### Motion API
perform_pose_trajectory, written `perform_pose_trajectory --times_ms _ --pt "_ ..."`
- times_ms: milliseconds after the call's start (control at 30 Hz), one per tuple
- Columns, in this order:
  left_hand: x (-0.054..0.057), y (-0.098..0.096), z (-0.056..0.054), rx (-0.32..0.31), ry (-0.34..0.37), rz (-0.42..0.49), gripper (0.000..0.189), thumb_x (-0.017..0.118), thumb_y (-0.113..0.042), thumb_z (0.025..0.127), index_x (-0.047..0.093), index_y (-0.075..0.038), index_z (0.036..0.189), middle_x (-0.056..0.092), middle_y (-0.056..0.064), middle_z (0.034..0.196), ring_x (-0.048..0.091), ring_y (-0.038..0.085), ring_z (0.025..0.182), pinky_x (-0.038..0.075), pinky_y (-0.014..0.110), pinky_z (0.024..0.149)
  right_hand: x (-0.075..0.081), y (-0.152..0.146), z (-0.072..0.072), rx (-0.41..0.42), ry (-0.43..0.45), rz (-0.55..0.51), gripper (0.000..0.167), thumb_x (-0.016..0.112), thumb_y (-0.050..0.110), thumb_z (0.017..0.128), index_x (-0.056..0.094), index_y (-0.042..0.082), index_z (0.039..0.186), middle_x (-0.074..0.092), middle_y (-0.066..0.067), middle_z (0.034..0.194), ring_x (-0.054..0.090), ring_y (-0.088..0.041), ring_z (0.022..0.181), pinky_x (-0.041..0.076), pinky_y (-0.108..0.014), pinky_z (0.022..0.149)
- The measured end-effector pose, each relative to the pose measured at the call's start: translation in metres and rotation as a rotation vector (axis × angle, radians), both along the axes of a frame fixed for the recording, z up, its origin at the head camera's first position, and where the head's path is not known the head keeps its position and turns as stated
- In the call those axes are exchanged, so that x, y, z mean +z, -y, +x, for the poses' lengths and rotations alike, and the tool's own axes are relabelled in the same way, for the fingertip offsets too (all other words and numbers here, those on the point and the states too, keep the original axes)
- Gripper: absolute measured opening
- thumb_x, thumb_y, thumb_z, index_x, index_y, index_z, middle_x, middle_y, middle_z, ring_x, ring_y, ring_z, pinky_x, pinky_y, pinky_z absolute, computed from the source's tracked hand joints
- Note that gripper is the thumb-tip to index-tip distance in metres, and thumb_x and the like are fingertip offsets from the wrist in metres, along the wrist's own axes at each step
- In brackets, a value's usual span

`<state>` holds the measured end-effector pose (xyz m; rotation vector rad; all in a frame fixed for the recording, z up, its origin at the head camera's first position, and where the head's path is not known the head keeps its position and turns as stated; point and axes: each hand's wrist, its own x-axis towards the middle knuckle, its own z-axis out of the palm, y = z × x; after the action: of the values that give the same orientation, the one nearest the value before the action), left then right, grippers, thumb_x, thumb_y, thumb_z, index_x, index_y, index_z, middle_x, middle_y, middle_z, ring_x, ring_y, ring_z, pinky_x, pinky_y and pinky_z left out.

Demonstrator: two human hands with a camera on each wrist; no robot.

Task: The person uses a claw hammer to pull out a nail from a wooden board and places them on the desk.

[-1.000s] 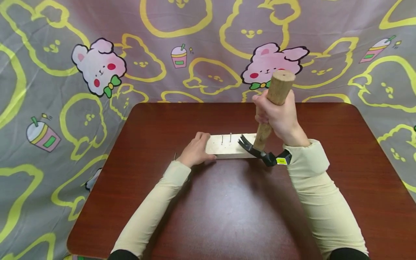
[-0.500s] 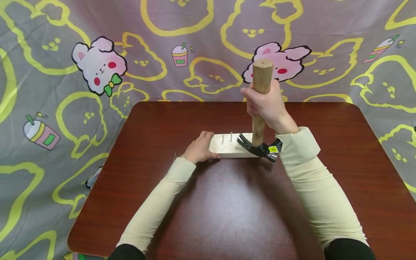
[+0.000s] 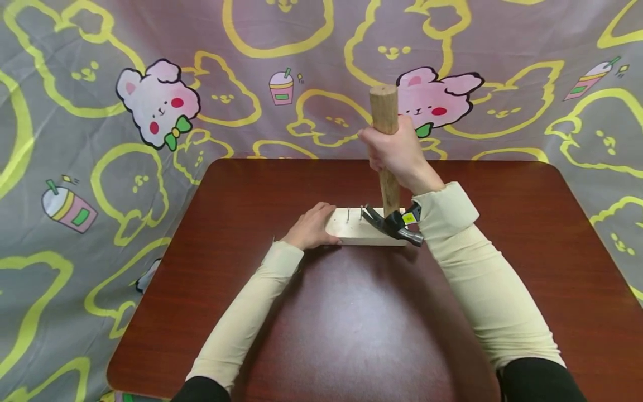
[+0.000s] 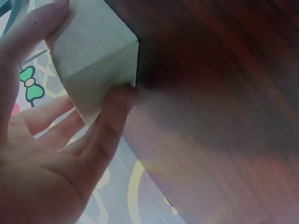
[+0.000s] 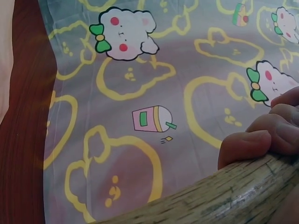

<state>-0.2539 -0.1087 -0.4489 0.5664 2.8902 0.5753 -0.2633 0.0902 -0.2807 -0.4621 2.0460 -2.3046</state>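
Observation:
A pale wooden block (image 3: 346, 230) lies on the table, with two upright nails (image 3: 348, 215) in its top. My left hand (image 3: 309, 228) grips the block's left end; the left wrist view shows thumb and fingers around the block's end (image 4: 105, 60). In my right hand (image 3: 397, 152) is a claw hammer (image 3: 392, 224), held by its wooden handle (image 5: 205, 198), which points upward. Its black claw is over the block, beside the right-hand nail; whether they touch I cannot tell. The hammer's head hides the block's right part.
The brown table (image 3: 201, 290) extends around the block on all sides. A patterned cloth (image 3: 321, 72) hangs behind and beside it. Near my left wrist the tip of a thin metal piece (image 3: 274, 240) shows, mostly hidden.
My right hand has moved left with the hammer, bringing the claw up to the right-hand nail and the handle more upright. The left hand still holds the block's end.

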Motion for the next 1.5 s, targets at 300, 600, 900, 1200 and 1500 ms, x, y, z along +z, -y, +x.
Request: perform_pose_trajectory --times_ms 300,600,900,1200,1500 --pt "0.001 -0.002 -0.001 -0.014 -0.043 -0.024 0.093 0.087 -0.043 0.064 0.048 -0.006 0.14 0.053 0.007 0.134 0.056 0.025 0.121 0.049 0.043 0.098 0.001 0.01 -0.008 0.002 0.034 -0.029 0.032 0.058 0.003 0.084 0.04 0.008 0.058 0.036 0.002 0.043 0.033 -0.009 0.036 0.027 -0.025 0.036" --pt "0.0 -0.003 -0.001 -0.014 -0.041 -0.025 0.093 0.087 -0.043 0.065 0.049 -0.005 0.14 0.053 0.008 0.134 0.056 0.025 0.12 0.049 0.043 0.098 -0.002 0.01 -0.011 0.055 -0.021 -0.078 0.036 0.058 0.003 0.086 0.042 0.008 0.055 0.035 0.004 0.043 0.033 -0.009 0.037 0.027 -0.024 0.037" --pt "0.0 -0.008 -0.003 -0.009 -0.04 -0.044 0.094 0.086 -0.046 0.065 0.048 -0.006 0.141 0.052 0.007 0.136 0.057 0.026 0.12 0.049 0.042 0.098 -0.002 0.001 -0.01 0.069 -0.045 -0.103 0.036 0.058 0.002 0.087 0.042 0.008 0.056 0.034 0.003 0.044 0.032 -0.009 0.037 0.027 -0.024 0.036" --pt "0.008 -0.016 0.002 0.007 -0.077 -0.173 0.092 0.077 -0.058 0.071 0.048 -0.007 0.141 0.051 0.009 0.142 0.057 0.029 0.123 0.05 0.041 0.098 -0.004 -0.009 -0.003 0.043 -0.107 -0.152 0.031 0.056 0.0 0.086 0.045 0.007 0.058 0.035 0.002 0.044 0.03 -0.01 0.036 0.027 -0.026 0.037" --pt "0.013 -0.022 0.004 0.001 -0.109 -0.328 0.09 0.07 -0.064 0.074 0.048 -0.009 0.142 0.048 0.011 0.147 0.043 0.035 0.134 0.043 0.046 0.106 -0.009 -0.017 -0.001 0.039 -0.188 -0.21 0.033 0.054 -0.001 0.085 0.045 0.006 0.054 0.034 0.001 0.042 0.03 -0.012 0.034 0.025 -0.026 0.035"
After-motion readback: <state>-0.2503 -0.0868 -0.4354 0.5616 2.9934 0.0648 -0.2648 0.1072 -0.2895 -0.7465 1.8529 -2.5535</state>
